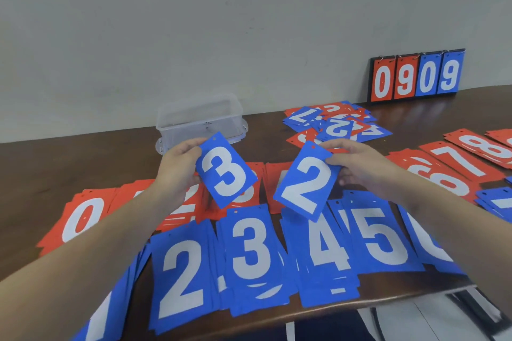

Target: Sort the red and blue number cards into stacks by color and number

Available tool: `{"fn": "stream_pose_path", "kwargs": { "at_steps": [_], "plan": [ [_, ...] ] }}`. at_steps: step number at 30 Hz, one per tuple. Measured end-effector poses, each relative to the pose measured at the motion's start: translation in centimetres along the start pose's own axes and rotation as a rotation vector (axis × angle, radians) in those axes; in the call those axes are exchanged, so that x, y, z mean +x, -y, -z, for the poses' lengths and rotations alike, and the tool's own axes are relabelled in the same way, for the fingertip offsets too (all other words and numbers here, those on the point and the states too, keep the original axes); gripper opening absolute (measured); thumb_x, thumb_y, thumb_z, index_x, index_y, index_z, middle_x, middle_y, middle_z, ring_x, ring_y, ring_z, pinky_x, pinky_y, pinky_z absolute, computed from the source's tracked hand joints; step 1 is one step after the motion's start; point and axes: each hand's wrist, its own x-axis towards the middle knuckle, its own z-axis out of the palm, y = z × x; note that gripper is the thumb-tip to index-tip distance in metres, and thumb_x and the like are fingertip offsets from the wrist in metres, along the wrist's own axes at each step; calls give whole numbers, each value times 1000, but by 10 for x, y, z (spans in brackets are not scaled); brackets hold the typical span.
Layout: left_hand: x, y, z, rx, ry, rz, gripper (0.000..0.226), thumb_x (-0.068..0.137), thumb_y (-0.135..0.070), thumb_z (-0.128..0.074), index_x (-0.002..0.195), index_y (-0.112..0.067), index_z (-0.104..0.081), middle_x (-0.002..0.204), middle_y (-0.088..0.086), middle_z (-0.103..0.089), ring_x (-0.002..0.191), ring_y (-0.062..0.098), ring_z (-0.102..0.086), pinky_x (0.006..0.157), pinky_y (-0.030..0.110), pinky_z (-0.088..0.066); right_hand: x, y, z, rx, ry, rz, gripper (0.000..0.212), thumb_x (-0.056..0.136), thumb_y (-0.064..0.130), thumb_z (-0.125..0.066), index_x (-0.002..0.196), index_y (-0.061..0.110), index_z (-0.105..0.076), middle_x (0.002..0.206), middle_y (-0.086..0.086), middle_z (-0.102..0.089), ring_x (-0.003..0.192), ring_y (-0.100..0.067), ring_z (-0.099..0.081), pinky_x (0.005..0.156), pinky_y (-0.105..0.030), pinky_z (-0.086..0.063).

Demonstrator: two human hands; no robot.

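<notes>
— Hands first: what is each one doing?

— From the head camera, the left hand (177,166) grips a blue card with a white 3 (225,171) by its upper left edge, thumb on the face, holding it tilted above the dark brown wooden surface (69,163). The right hand (357,163) pinches a blue card with a white 2 (304,180) at its upper right edge, tilted the other way. The two cards are lifted side by side and do not touch.

— And what lies on the surface?

— Nearest the person runs a row of blue stacks: a blue 2 stack (181,277), a blue 3 stack (252,252), a blue 4 stack (327,257) and a blue 5 stack (379,235), each fanned loosely, with more blue cards cut off at both ends. Behind them runs a row of red stacks, starting with a red 0 stack (80,219) at the left; the middle ones are hidden by the held cards. To the right lie a red 7 stack (460,160) and a red 8 stack (484,147).

— Anything unsorted?

— A mixed heap of red and blue cards (332,122) sits farther back, just beyond the right hand. Left of it stands a clear plastic box (199,122) near the wall. A black flip scoreboard reading 0909 (415,76), two red digits and two blue, leans against the wall at the far right.
</notes>
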Motion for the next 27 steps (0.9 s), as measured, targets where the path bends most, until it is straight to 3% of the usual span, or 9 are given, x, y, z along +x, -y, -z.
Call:
{"fn": "stream_pose_path", "kwargs": {
  "at_steps": [3, 8, 12, 15, 17, 20, 24, 27],
  "plan": [
    [-7, 0, 17, -2, -40, 12, 26, 100, -11, -46, 104, -22, -70, 90, 1, -75, 80, 18, -72, 61, 33, -57, -5, 6, -26, -89, 91, 31, 22, 97, 14, -61, 114, 28, -66, 104, -7, -75, 74, -16, -66, 60, -27, -51],
    [-27, -3, 51, -8, -81, -8, 29, 100, -10, -44, 102, -21, -71, 86, 1, -76, 70, 14, -72, 63, 33, -59, -13, 22, -81, -157, 258, 33, 24, 95, 14, -62, 116, 27, -65, 95, -14, -76, 70, -23, -62, 59, -28, -52],
    [-40, -4, 80, 11, -129, -15, 29, 99, -12, -47, 108, -21, -73, 91, 0, -78, 79, 17, -74, 70, 39, -61, -19, 28, -132, -208, 358, 95, 27, 92, 9, -68, 113, 24, -65, 77, -5, -73, 57, -18, -61, 56, -24, -52],
    [-51, -1, 98, -28, -171, -16, 30, 98, -9, -47, 104, -20, -73, 89, -2, -78, 79, 15, -74, 66, 33, -61, -24, 28, -167, -280, 421, 152, 28, 90, 10, -70, 114, 24, -65, 79, -2, -73, 56, -14, -61, 58, -25, -52],
    [-57, 2, 108, -26, -176, -16, 28, 98, -10, -48, 104, -22, -73, 90, -2, -78, 84, 17, -74, 74, 37, -61, -24, 24, -184, -339, 421, 202, 29, 88, 14, -73, 113, 25, -65, 92, 1, -73, 66, -12, -67, 64, -28, -56],
    [-65, 9, 120, -5, -174, -3, 27, 99, -13, -49, 110, -24, -71, 93, -1, -78, 86, 17, -75, 78, 39, -61, -22, 15, -202, -521, 423, 318, 33, 85, 25, -78, 113, 30, -63, 106, 9, -66, 97, -13, -67, 77, -27, -55],
    [-69, 14, 121, 5, -104, 12, 26, 102, -14, -51, 116, -25, -69, 97, 3, -78, 91, 20, -75, 75, 39, -61, -16, 8, -204, -628, 318, 467, 46, 81, 27, -82, 122, 28, -62, 119, 9, -63, 112, -10, -58, 95, -28, -49],
    [-66, 16, 108, 36, -5, 21, 24, 102, -14, -54, 120, -22, -68, 101, 4, -78, 94, 20, -75, 78, 39, -62, -8, 8, -180, -582, 165, 501, 36, 85, 27, -77, 117, 34, -62, 112, 13, -63, 108, -11, -57, 89, -26, -46]
  ]
}}
